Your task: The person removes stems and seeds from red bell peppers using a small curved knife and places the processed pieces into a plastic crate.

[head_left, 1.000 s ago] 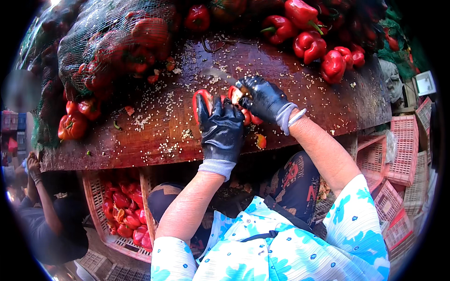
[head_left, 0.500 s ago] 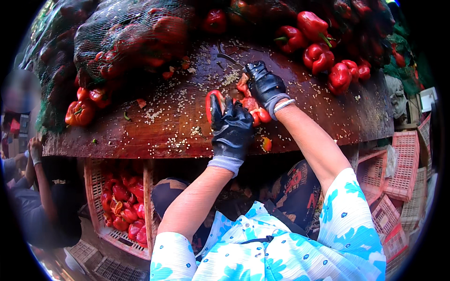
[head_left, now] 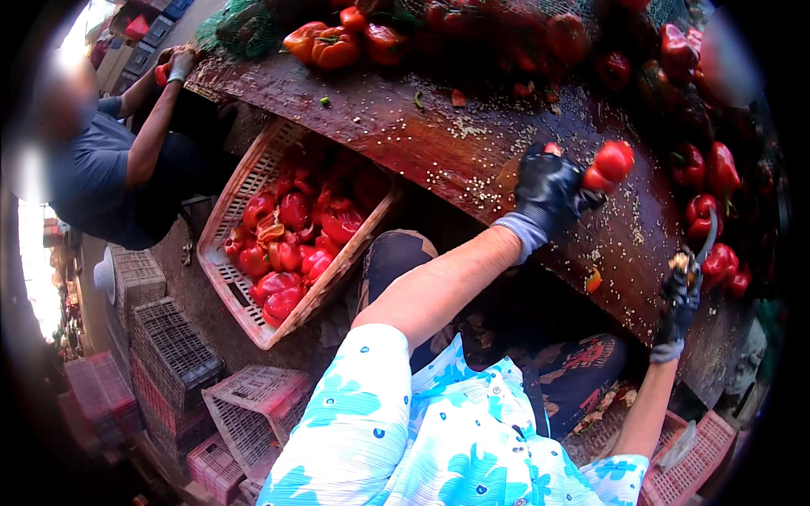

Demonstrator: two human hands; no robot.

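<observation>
My left hand [head_left: 548,187], in a black glove, is closed around red pepper pieces [head_left: 612,160] over the seed-strewn wooden board [head_left: 468,143]. My right hand [head_left: 679,295] is at the board's right part, closed on a knife whose curved blade [head_left: 710,232] points up beside loose red peppers [head_left: 719,265]. A pale, seedy bit [head_left: 679,261] shows at its fingers; I cannot make out whether it is held.
A crate [head_left: 232,218] of cut peppers stands below the board. Netted pepper sacks [head_left: 565,34] line the far edge. At left, a co-worker [head_left: 126,160] grips something red near the board's edge. Stacked crates [head_left: 177,354] stand lower left; more crates [head_left: 700,447] lower right.
My view has swung left. My hands have separated: the right has moved right and toward me with the knife, while the left has lifted red pieces.
</observation>
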